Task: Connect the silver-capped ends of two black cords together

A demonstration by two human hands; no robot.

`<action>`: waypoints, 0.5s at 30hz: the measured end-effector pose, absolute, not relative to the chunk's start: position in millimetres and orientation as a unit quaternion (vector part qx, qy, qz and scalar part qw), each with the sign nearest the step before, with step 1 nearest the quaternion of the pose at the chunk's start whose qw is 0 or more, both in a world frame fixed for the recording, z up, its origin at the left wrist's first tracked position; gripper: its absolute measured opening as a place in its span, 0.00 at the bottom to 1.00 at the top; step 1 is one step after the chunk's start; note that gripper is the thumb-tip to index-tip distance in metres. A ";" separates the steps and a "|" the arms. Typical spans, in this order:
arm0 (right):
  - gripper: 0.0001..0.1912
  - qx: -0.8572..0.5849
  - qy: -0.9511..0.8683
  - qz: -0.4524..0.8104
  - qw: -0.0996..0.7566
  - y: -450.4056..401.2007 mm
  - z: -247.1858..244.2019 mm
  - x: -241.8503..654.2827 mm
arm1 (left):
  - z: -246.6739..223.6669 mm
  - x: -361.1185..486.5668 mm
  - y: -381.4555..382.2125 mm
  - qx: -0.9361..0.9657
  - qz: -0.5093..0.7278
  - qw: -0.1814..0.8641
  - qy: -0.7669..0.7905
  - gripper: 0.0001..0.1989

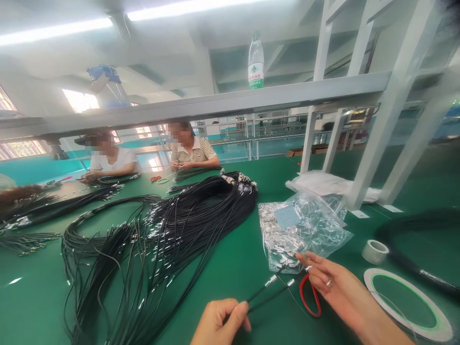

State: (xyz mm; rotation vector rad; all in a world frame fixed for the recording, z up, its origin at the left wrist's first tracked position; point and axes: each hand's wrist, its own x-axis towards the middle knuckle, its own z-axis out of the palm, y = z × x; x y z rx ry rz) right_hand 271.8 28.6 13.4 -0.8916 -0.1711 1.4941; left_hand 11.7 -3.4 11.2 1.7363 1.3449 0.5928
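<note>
Two hands [223, 318], two cord tips [270, 281]

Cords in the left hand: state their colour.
The cords are black, seen best in the head view.

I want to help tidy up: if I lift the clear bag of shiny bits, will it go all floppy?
Probably floppy: the clear bag looks thin and crinkled. The side with the shiny metal pieces will likely feel heavier, since they're bunched there. They may slide around too, as they lie jumbled.
</note>
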 end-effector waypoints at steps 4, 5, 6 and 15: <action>0.13 -0.403 -0.093 0.656 0.632 26.1 15.1 271.9 | 16.3 13.0 -5.0 0.693 0.230 0.418 0.540 0.36; 0.13 -0.406 -0.098 0.655 0.630 25.4 15.6 271.3 | 16.5 13.2 -5.2 0.693 0.230 0.419 0.540 0.36; 0.12 -0.406 -0.103 0.656 0.628 24.7 16.1 270.6 | 16.4 13.5 -5.2 0.693 0.230 0.420 0.539 0.35; 0.14 -0.381 -0.123 0.672 0.624 23.0 16.4 267.7 | 12.7 13.2 -4.2 0.693 0.236 0.423 0.534 0.34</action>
